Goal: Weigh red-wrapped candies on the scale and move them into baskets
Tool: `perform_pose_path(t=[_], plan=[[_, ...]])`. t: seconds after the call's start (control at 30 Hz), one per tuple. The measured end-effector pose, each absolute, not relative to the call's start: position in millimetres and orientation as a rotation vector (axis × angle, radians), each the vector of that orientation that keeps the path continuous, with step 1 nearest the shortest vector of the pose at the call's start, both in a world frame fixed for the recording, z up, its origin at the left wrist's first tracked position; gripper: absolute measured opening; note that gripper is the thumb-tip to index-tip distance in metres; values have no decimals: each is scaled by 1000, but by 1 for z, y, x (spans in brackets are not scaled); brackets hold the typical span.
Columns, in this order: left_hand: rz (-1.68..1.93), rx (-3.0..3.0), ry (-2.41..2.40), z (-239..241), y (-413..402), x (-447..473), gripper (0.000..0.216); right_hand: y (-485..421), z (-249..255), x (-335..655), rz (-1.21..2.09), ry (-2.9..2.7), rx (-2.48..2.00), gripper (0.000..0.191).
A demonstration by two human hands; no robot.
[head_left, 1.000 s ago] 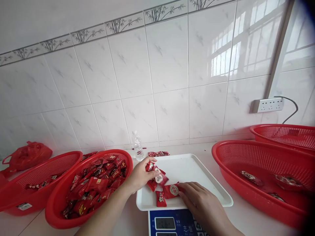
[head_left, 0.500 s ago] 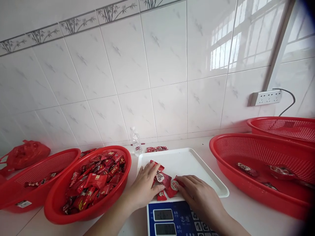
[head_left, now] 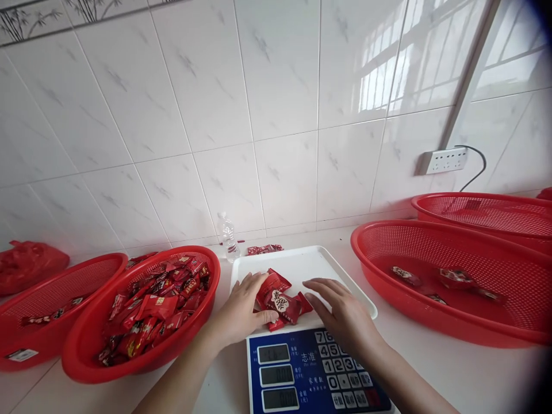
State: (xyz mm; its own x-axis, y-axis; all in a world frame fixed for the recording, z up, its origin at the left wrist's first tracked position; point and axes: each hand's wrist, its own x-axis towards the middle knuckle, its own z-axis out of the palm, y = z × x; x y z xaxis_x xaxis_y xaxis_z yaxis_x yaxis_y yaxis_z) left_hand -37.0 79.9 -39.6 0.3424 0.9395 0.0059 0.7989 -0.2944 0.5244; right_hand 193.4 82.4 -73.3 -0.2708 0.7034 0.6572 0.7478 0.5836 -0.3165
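Glossy red packets (head_left: pixel 282 305) (one showing a pale printed emblem) lie bunched on the white tray (head_left: pixel 321 267).

1. The left hand (head_left: pixel 241 309) and the right hand (head_left: pixel 345 315) are seen bare, with slender fingers (head_left: pixel 321 286).
2. Left forearm (head_left: pixel 192 362) and right forearm (head_left: pixel 399 371) are shown uncovered, narrowed towards the wrists.

A clear bottle (head_left: pixel 229 237) stands near the tiled wall (head_left: pixel 287 172).

Red packets (head_left: pixel 282 305); white tray (head_left: pixel 313 267); blue scale panel (head_left: pixel 306 376); grey-veined white tiles (head_left: pixel 284 103).
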Motion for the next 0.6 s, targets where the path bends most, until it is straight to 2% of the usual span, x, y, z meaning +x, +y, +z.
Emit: perform_pose_path(t=[0.17, 0.27, 0.43, 0.6], plan=[[512, 2237, 1540, -48, 83, -35, 71, 69, -70, 180, -85, -2309, -889, 34], [518, 2226, 1551, -41, 78, -37, 67, 67, -69, 179, -30, -2352, -957, 40], [572, 2162, 1530, -26, 63, -50, 58, 72, -71, 188, -13, -2266, -1096, 36], [554, 2102, 1638, -28, 57, -54, 39, 75, -75, 191, 68, -2182, -1198, 33]])
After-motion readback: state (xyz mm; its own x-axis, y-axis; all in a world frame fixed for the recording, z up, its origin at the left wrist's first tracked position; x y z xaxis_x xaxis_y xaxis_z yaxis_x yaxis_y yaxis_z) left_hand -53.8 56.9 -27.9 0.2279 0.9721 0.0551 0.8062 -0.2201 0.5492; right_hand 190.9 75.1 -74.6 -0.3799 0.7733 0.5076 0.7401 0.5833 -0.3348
